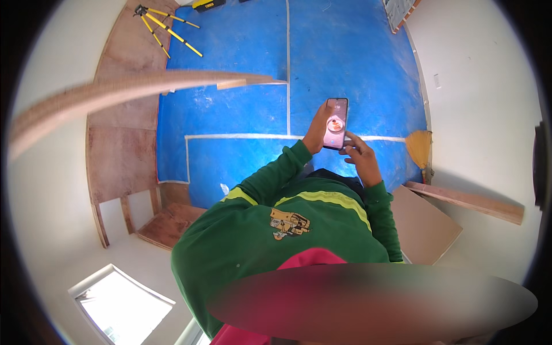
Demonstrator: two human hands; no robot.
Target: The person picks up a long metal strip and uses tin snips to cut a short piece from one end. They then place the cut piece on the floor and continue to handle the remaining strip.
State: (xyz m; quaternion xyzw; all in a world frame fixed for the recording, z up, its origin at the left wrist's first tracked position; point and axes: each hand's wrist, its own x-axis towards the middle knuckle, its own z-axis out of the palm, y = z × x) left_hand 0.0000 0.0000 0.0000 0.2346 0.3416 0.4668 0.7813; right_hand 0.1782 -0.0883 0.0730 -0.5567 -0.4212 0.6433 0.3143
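Note:
A smartphone (335,138) with a lit, pinkish screen is held upright in front of my body. My left hand (315,130) grips it along its left side, the thumb lying at the screen's edge. Close by the phone's lower right corner is my right hand (362,157), its fingers apart and partly bent. Whether a fingertip touches the phone I cannot tell. Both forearms are in green sleeves.
Blue sheeting (241,52) with pale tape lines covers the floor. A yellow tripod (171,30) stands far left, near plywood panels (122,146). A wooden plank (144,95) crosses the left side. On the right are a broom (418,148), a timber beam (468,202) and a brown board (425,225).

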